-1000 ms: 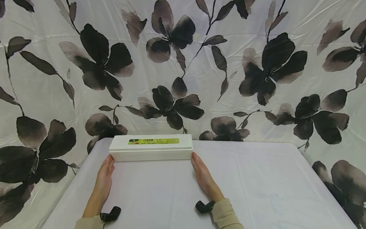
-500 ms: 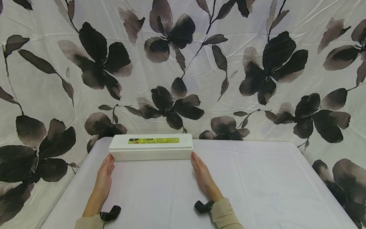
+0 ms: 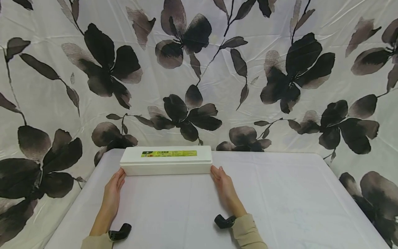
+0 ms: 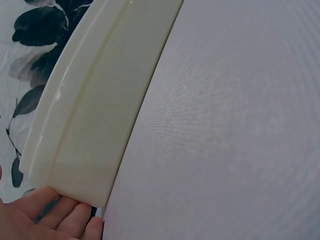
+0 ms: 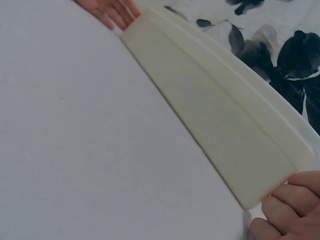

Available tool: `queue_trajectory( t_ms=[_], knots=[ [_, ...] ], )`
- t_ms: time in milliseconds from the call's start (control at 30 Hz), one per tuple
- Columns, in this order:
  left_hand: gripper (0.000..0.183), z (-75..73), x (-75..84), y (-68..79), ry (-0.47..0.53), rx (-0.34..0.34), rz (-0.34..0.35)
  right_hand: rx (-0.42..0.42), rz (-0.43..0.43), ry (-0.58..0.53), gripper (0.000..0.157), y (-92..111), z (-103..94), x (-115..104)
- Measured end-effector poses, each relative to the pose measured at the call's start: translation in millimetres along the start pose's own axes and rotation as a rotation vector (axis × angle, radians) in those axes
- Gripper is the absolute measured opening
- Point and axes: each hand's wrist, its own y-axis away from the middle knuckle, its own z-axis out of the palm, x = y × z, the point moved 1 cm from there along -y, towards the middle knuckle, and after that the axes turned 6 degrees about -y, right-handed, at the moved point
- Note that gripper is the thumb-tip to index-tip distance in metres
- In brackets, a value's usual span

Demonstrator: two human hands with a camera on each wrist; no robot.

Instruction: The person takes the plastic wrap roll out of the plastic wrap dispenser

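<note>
White box point(image 3: 166, 167): closed, level, contacted at both ends

Location: left of centre, just below mid-frame in the head view, near the far edge of the supporting surface, long side facing the viewer. A yellow-green label point(image 3: 169, 154) runs along the top; its print is too small to read. A seam below the top suggests a separate lid point(image 3: 203, 151).

Handling, as judged: walls appear to be thin, stiff plastic, smooth and somewhat slippery. Contents are hidden, so weight cannot be confirmed; likely light if unfilled. Breakage risk seems low, though hard squeezing could bow the long walls. Recommended hold: both short ends, low on the body and beneath the seam, with even pressure. Lifting by the upper rim is not advised, as the lid may come away.

Hands: the left hand point(image 3: 112, 192) reaches forward, fingers extended, tips against the left end. The right hand point(image 3: 227, 189) touches the right end with fingers slightly bent and a little spread. Neither is seen pinching the box.

Surroundings: white-covered tabletop point(image 3: 280, 197) beneath; floral cloth point(image 3: 248, 20) filling the upper frame; black devices at both wrists, lower frame.
</note>
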Motion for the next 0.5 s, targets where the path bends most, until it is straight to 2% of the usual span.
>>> queue_trajectory(
  t_ms=[233, 500],
  knots=[
    [0.072, 1.0, 0.3, 1.4, -0.046, 0.039, 0.007, 0.062, -0.012, 0.041, 0.065, -2, -6.3, -5],
    [0.073, 1.6, 1.4, 2.7, -0.052, 0.061, 0.01, 0.105, -0.021, 0.052, 0.066, -1, -12.2, -9]
  ],
)
